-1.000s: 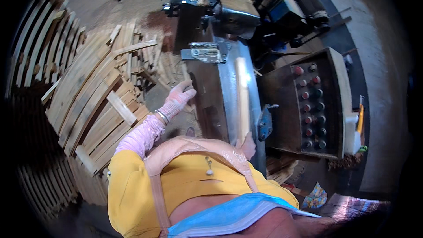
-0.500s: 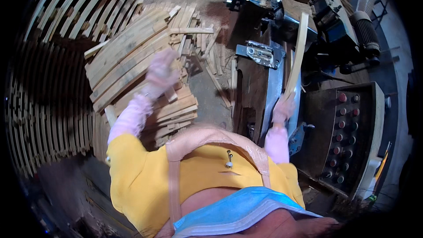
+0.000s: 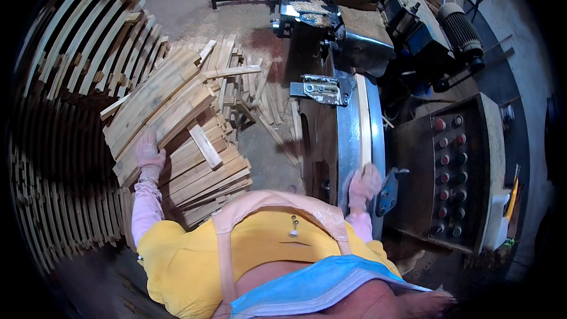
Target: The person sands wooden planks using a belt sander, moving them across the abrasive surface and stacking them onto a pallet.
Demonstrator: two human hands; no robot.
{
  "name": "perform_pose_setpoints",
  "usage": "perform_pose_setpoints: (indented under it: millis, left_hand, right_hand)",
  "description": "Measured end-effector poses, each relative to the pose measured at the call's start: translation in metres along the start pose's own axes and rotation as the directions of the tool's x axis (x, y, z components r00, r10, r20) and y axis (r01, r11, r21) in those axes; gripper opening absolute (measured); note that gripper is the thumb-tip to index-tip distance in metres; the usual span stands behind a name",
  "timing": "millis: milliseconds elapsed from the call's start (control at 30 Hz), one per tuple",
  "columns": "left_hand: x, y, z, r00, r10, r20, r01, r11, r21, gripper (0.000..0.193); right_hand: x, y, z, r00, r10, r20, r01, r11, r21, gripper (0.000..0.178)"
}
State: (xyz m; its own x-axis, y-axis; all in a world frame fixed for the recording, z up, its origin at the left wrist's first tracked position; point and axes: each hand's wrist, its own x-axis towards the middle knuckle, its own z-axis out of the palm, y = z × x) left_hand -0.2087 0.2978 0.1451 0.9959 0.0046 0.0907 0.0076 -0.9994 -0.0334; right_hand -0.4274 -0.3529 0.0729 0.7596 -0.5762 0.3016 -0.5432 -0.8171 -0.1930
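My right hand (image 3: 365, 183) is closed around the near end of a pale wooden strip (image 3: 363, 115). That strip lies lengthwise along the metal bed (image 3: 347, 136) of a machine, its far end reaching under the machine's head (image 3: 364, 38). On the left, my left hand (image 3: 150, 156) rests with fingers stretched out on the near end of stacked wooden boards (image 3: 155, 97). Its thumb stands apart from the fingers. Both hands seem to wear thin light gloves. A short loose wooden piece (image 3: 205, 146) lies crosswise on the boards to the right of this hand.
A metal clamp-like fitting (image 3: 322, 89) sits at the bed's left edge. To the right stands a control box (image 3: 452, 171) with several buttons, and a lever (image 3: 391, 189) lies between it and the bed. Curved slats (image 3: 65, 159) are stacked far left. Scrap strips (image 3: 274, 121) litter the floor.
My right hand has drawn nearer and lowered the strip from a raised tilt onto the machine bed. My left hand has moved left and nearer, onto the board ends. The whole view has shifted.
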Motion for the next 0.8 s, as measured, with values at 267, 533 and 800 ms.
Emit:
perform_pose_setpoints:
  millis: [267,533,800]
  left_hand:
    - [0.071,0.118,-0.117,0.987,-0.132,-0.093,0.091,0.931,-0.353,0.075]
    - [0.128,0.323,-0.091,0.981,0.174,0.084,0.108,-0.133,-0.985,0.038]
    - [0.021,0.417,-0.034,0.761,0.640,0.105,0.132,0.006,-0.991,0.078]
  right_hand:
    - [0.121,-0.027,0.055,0.983,-0.168,-0.069,0.160,0.982,-0.100,0.036]
    - [0.125,-0.162,0.008,0.817,-0.506,0.276,0.112,0.609,0.785,0.076]
    - [-0.057,-0.061,-0.045,0.934,0.146,0.325,-0.263,0.898,0.353,0.083]
